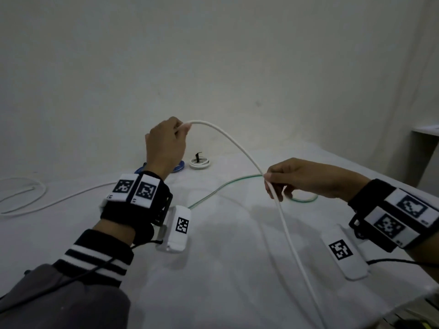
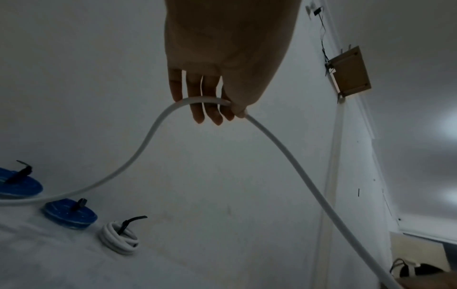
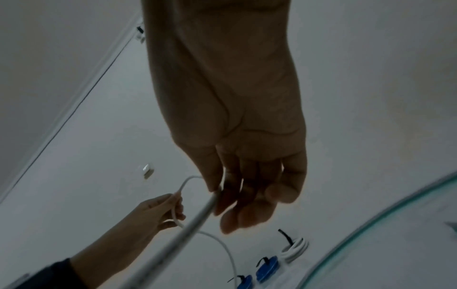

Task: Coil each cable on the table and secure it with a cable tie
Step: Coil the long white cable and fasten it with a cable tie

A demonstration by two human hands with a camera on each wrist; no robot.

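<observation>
A long white cable [image 1: 237, 144] arcs in the air between both hands above the white table [image 1: 225, 269]. My left hand [image 1: 166, 143] is raised and pinches the cable's top bend [image 2: 205, 100] between thumb and fingers. My right hand [image 1: 297, 178] is lower, to the right, and pinches the same cable [image 3: 210, 203] between thumb and forefinger. From there the cable drops toward the near table edge. Its other part trails left across the table [image 1: 59, 200]. A thin green cable [image 1: 225, 185] lies loose on the table under the right hand.
At the back stand a white coil [image 1: 200, 163] bound with a black tie and blue tied coils [image 2: 70, 213], [image 2: 17, 185]. A wall rises right behind the table. A shelf edge [image 1: 425, 131] shows at far right.
</observation>
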